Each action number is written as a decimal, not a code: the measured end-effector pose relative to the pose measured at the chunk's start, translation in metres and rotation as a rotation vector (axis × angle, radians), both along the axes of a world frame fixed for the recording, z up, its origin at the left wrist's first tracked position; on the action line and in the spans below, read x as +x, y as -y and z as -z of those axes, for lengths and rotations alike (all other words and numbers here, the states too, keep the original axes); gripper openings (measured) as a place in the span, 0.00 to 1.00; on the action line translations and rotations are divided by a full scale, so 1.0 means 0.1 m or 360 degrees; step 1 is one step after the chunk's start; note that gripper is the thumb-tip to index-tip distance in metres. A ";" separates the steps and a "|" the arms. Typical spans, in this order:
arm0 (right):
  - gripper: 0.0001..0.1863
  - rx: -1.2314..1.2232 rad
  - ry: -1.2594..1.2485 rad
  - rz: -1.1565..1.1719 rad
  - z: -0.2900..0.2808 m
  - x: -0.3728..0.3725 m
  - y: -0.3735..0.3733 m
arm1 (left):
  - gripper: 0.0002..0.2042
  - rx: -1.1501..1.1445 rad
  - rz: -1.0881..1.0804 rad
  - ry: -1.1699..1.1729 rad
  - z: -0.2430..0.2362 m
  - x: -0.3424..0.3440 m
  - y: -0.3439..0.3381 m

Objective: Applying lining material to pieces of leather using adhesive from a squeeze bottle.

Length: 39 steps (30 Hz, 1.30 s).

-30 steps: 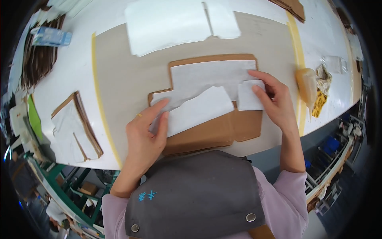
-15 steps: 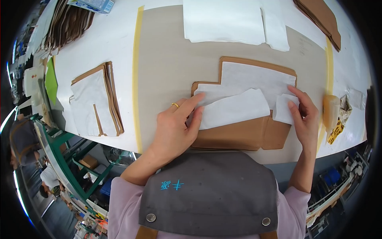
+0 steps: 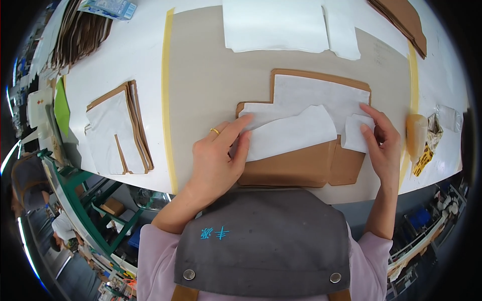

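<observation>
In front of me a thin white sheet [image 3: 316,93] lies over a brown leather-like panel [image 3: 291,170] of stepped outline. The sheet's lower part is folded back in two flaps, baring the brown below. My left hand [image 3: 218,155], with a ring on one finger, pinches the left end of the wide flap [image 3: 296,131] between thumb and forefinger. At the right, the thumb and forefinger of my right hand [image 3: 382,143] hold the small flap [image 3: 357,133] at its outer edge. The other fingers of my right hand curl in behind.
Left of the yellow tape [image 3: 167,100] is a stack of white-faced brown panels [image 3: 118,130]. White sheets [image 3: 273,25] lie at the far side. Brown pieces [image 3: 399,22] rest at the far right. An amber block [image 3: 415,135] and a patterned cloth [image 3: 429,145] lie near the right edge.
The whole view has shifted slightly, so things on the table sit a little further left. Both hands keep the same hold on the flaps.
</observation>
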State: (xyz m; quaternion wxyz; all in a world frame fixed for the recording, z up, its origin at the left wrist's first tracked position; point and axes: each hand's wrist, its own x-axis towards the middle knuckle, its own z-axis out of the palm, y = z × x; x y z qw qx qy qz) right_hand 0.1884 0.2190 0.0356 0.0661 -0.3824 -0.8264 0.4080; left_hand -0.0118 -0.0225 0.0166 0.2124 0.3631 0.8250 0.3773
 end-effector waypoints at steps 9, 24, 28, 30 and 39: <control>0.18 -0.0029 0.0027 0.0072 -0.04 0.02 -0.01 | 0.12 -0.0035 0.0038 -0.0062 -0.04 0.02 -0.04; 0.17 0.0006 -0.0029 0.0000 -0.04 0.01 -0.02 | 0.38 -0.0129 0.1054 -0.0677 -0.03 -0.06 -0.63; 0.16 -0.0031 -0.0008 0.0061 -0.01 0.03 -0.03 | 0.47 -0.0138 0.1040 -0.0636 0.02 0.00 -0.58; 0.16 -0.0035 -0.0024 0.0090 0.00 0.02 -0.04 | 0.46 -0.0152 0.1029 -0.0644 0.03 0.01 -0.58; 0.15 -0.0007 0.0027 0.0033 -0.03 0.02 -0.07 | 0.48 -0.0172 0.1059 -0.0780 -0.02 0.02 -0.62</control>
